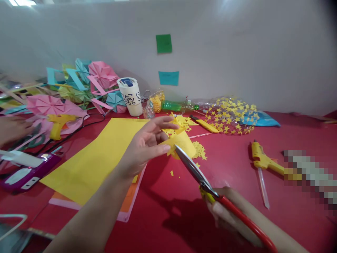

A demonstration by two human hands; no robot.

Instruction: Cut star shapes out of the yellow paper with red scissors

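Note:
My left hand (pixel 150 142) pinches a piece of yellow paper (pixel 185 142) between thumb and fingers, above the red table. In my right hand (pixel 226 207) is a pair of scissors (pixel 192 167) with red handles, pointing up and left. The scissor tips meet the near edge of the yellow paper. A small yellow-green thing (pixel 207 195) shows at the scissors' pivot by my right fingers; I cannot make out what it is. Behind the paper lie cut yellow scraps (pixel 184 122), with a heap of small yellow stars (pixel 199 150) at its right.
Yellow sheets (pixel 105 154) lie left, over orange and pink ones. A purple device (pixel 31 172), a yellow glue gun (pixel 59 124) and another person's hand (pixel 13 130) are further left. Right stands a second glue gun (pixel 263 158). A cutter (pixel 206 124) and white cup (pixel 130 96) are behind.

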